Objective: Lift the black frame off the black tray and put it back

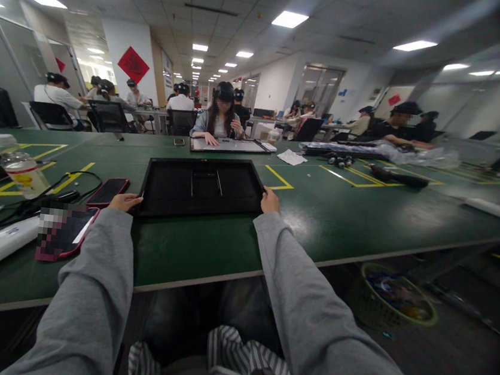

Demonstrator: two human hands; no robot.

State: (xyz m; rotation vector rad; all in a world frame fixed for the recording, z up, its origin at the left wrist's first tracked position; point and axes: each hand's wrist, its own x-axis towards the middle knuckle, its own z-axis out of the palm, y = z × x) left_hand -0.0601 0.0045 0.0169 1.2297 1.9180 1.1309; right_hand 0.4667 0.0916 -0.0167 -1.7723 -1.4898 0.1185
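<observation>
A black monitor back cover (169, 187), wide and rectangular with a raised rim, lies on the green table in front of me. Two thin bright strips run up either side of a recess at its centre. My left hand (125, 201) grips the cover's near left corner, fingers pointing inward at the edge. On the opposite side, my right hand (271, 201) is closed around the right edge, its thumb on the rim. Fingertips under the cover are hidden. A phone in a red case (108, 191) lies just beside my left hand.
Another red-cased phone (68, 233), a white power strip-like bar (0, 240), cables and a plastic bottle (26, 171) stand at left. Across the table a co-worker (217, 117) handles a flat panel (230, 145). A black power tool (398, 177) lies right; a basket (361, 296) stands below.
</observation>
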